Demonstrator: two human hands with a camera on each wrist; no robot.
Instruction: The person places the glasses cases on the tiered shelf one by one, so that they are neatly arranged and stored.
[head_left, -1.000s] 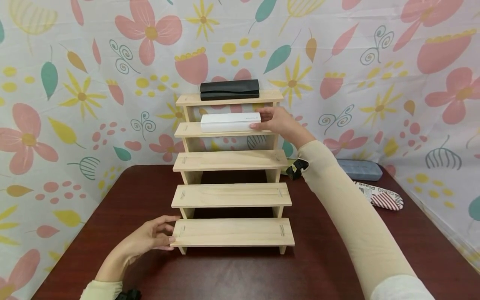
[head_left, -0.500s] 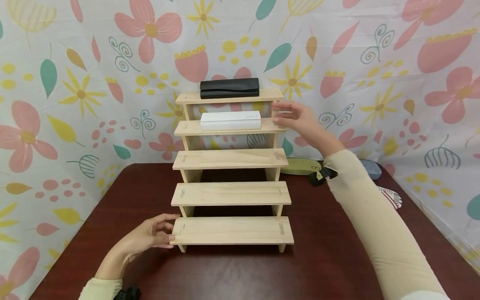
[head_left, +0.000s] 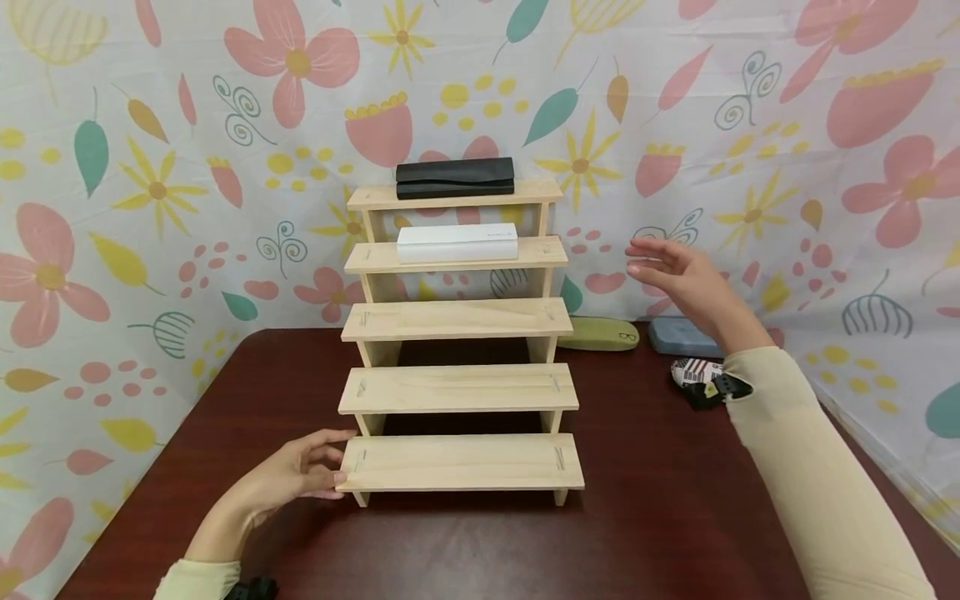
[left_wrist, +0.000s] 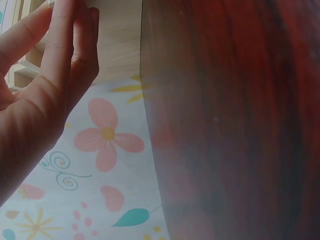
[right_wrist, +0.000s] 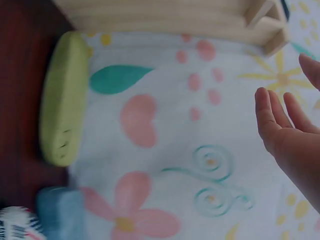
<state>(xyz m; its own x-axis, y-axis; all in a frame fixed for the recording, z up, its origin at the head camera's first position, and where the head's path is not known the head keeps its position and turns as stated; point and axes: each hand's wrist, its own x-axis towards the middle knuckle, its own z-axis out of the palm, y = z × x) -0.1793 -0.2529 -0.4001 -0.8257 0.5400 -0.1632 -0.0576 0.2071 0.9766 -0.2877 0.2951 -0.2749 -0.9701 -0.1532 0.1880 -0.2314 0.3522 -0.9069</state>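
Blue case (head_left: 681, 337) — long axis roughly nine-to-three — lies at six o'clock from the nearer right grip (head_left: 692, 285), which hangs loose and empty.

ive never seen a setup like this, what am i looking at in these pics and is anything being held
There is no robot here, just a person's bare left hand and right hand. The wide view comes from a head-worn camera, looking forward and down. The other two views come from a camera on each wrist, looking at that hand.

On the dark table stands a five-step wooden rack. A black case lies on its top step, and a white box one step down. To the right sit a green case, a blue case and a partly hidden patterned item.

The left hand holds the left end of the rack's lowest step; the right hand is in the air, holding nothing.
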